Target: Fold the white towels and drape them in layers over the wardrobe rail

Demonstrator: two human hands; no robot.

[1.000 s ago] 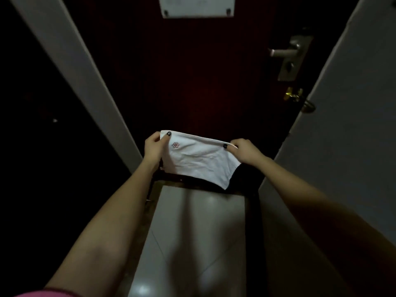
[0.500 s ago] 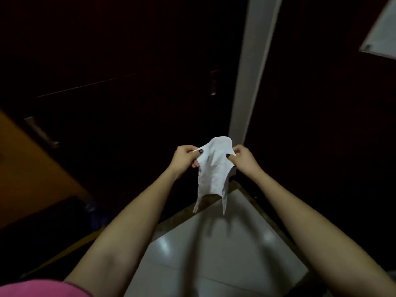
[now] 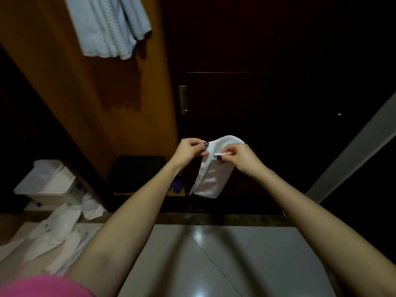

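I have the left hand (image 3: 188, 150) and the right hand (image 3: 242, 157) close together in the air before the dark wardrobe door (image 3: 257, 93). Each pinches the top edge of one small white towel (image 3: 214, 181) between thumb and fingertips, so both hands are closed on the cloth and neither is free. The towel hangs below them doubled over, its fold looping up behind the right hand. Its lower end is well above the floor (image 3: 225, 254) and touches nothing else. I judge the step in hand to be the fold, nearly closed but not yet squared. To do it well I would bring the two pinched corners exactly together and check that the side edges run flush down the hanging length. I would then let the towel's own weight draw out the slack before changing grip. The left side edge looks ruffled, its layers not quite flush, which wants correcting now rather than on the rail. One hand should then take both corners while the other smooths downward. The hanging towels (image 3: 109, 28) show at the upper left against the orange wardrobe panel (image 3: 96, 93). The rail itself is out of view, so I cannot tell how much room it offers. More white cloths (image 3: 57, 230) lie at the left edge of the floor beside a white bin (image 3: 46, 181). Risk: a loose pinch in this dim light could let a layer slip.
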